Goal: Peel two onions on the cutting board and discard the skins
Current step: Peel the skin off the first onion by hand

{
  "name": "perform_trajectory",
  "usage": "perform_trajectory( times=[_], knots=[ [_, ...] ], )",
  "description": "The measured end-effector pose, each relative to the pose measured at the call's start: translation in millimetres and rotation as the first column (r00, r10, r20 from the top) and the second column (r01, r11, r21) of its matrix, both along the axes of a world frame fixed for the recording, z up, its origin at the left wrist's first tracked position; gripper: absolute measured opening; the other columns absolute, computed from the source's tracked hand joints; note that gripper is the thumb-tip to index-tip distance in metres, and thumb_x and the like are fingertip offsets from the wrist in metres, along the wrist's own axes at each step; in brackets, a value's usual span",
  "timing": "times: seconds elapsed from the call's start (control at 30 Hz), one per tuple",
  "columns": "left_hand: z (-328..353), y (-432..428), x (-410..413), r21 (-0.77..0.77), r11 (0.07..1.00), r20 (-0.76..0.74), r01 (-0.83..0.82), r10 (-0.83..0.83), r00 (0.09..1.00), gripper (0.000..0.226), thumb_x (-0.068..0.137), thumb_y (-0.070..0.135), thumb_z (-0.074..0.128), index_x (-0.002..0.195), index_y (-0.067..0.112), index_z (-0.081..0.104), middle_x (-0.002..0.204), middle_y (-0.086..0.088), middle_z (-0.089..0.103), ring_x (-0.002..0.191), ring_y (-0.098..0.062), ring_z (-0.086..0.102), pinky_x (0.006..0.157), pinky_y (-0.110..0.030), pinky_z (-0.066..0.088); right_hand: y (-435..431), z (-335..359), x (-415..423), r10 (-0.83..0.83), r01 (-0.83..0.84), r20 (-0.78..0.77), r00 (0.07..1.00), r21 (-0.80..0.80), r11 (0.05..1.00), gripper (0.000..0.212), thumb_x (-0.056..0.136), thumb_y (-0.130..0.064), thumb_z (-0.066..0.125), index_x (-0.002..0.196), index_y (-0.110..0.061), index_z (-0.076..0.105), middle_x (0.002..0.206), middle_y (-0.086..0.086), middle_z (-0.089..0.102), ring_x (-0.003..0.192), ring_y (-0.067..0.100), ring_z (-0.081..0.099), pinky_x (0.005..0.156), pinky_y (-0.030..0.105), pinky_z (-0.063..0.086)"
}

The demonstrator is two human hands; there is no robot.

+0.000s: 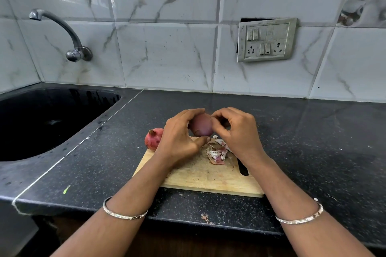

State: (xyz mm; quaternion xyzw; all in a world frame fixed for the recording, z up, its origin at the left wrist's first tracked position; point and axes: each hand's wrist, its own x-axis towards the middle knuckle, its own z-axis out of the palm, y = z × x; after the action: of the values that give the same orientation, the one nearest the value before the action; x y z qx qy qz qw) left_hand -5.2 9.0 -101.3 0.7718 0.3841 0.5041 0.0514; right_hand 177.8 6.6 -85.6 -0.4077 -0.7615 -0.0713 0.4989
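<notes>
Gripping onion (201, 125) in left hand (179, 137) over the board (208, 177) — pinching its right side with right hand (236, 131); second onion (153, 139) beside the left.

Black speckled counter (313, 131), sink (41, 123) sunk into it at nine o'clock; wooden cutting board (208, 179) flat near the middle, unpeeled onion (153, 139) at the board's ten o'clock corner; green scrap (66, 189) at eight o'clock; skin flakes (205, 218) at six o'clock, by the front edge
</notes>
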Motion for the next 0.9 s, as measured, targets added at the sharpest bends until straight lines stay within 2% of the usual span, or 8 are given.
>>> perform_trajectory(
  times=[0.1, 0.23, 0.43, 0.57, 0.7, 0.83, 0.9],
  knots=[
    [-1.2, 1.5, 1.0, 0.001, 1.0, 0.019, 0.012, -0.012, 1.0, 0.07, 0.067, 0.034, 0.086, 0.13, 0.013, 0.065, 0.123, 0.003, 0.069, 0.109, -0.009, 0.064, 0.09, -0.035, 0.058, -1.8, 0.9, -1.6, -0.036, 0.036, 0.002, 0.999, 0.012, 0.999, 0.007, 0.085, -0.015, 0.071, 0.089, -0.01, 0.071, 0.079, 0.0, 0.067, 0.07, 0.017, 0.062, 0.061, 0.04, 0.054],
    [-3.0, 0.9, 2.1, -0.023, 0.999, 0.031, 0.034, -0.034, 0.999, 0.071, 0.069, 0.035, 0.088, 0.131, 0.015, 0.06, 0.123, 0.006, 0.064, 0.11, -0.01, 0.063, 0.089, -0.04, 0.058, -2.9, 1.4, -2.6, -0.07, 0.07, -0.041, 0.997, 0.012, 0.997, 0.003, 0.085, -0.008, 0.072, 0.087, -0.009, 0.069, 0.079, -0.001, 0.067, 0.07, 0.016, 0.062, 0.062, 0.039, 0.054],
    [-2.0, 2.3, 1.2, -0.033, 0.999, 0.088, 0.021, -0.018, 0.996, 0.07, 0.074, 0.035, 0.083, 0.135, 0.018, 0.054, 0.127, 0.007, 0.056, 0.11, -0.008, 0.06, 0.089, -0.037, 0.058, -0.9, 1.5, -0.4, -0.085, 0.071, -0.172, 0.981, -0.086, 0.994, 0.003, 0.088, -0.009, 0.07, 0.085, -0.009, 0.071, 0.077, -0.004, 0.07, 0.07, 0.013, 0.065, 0.066, 0.04, 0.057],
    [-1.5, 2.5, 1.7, -0.008, 1.0, 0.051, 0.026, -0.026, 0.998, 0.074, 0.075, 0.03, 0.086, 0.138, 0.014, 0.052, 0.128, 0.006, 0.053, 0.112, -0.009, 0.057, 0.092, -0.04, 0.058, -3.2, 3.1, -0.5, -0.091, 0.053, -0.253, 0.963, -0.153, 0.987, 0.005, 0.087, -0.01, 0.07, 0.088, -0.013, 0.074, 0.076, -0.008, 0.071, 0.07, 0.005, 0.067, 0.067, 0.03, 0.057],
    [0.2, 2.2, 0.9, 0.019, 1.0, 0.022, 0.015, -0.016, 1.0, 0.071, 0.074, 0.021, 0.089, 0.136, 0.011, 0.054, 0.127, 0.003, 0.055, 0.111, -0.006, 0.054, 0.09, -0.038, 0.058, -7.6, 6.7, -2.8, -0.045, -0.003, -0.256, 0.966, -0.183, 0.983, 0.012, 0.086, -0.009, 0.068, 0.086, -0.017, 0.077, 0.076, -0.011, 0.072, 0.072, 0.003, 0.068, 0.067, 0.024, 0.057],
    [0.8, 1.1, 0.3, 0.027, 1.0, 0.014, 0.009, -0.009, 1.0, 0.069, 0.074, 0.018, 0.088, 0.134, 0.012, 0.055, 0.125, 0.001, 0.056, 0.11, -0.006, 0.055, 0.089, -0.037, 0.057, -10.5, 8.3, -4.6, 0.009, -0.052, -0.255, 0.967, -0.163, 0.985, 0.005, 0.089, -0.02, 0.074, 0.086, -0.018, 0.077, 0.077, -0.011, 0.073, 0.074, 0.005, 0.069, 0.069, 0.026, 0.057],
    [0.7, 0.7, 0.3, 0.03, 0.999, 0.002, 0.013, -0.013, 1.0, 0.068, 0.074, 0.018, 0.088, 0.133, 0.012, 0.055, 0.125, 0.002, 0.055, 0.11, -0.006, 0.056, 0.089, -0.036, 0.057, -10.0, 8.3, -5.0, 0.022, -0.068, -0.258, 0.966, -0.169, 0.983, 0.011, 0.088, -0.029, 0.078, 0.089, -0.019, 0.078, 0.079, -0.012, 0.074, 0.075, 0.004, 0.07, 0.07, 0.024, 0.058]
  ],
)
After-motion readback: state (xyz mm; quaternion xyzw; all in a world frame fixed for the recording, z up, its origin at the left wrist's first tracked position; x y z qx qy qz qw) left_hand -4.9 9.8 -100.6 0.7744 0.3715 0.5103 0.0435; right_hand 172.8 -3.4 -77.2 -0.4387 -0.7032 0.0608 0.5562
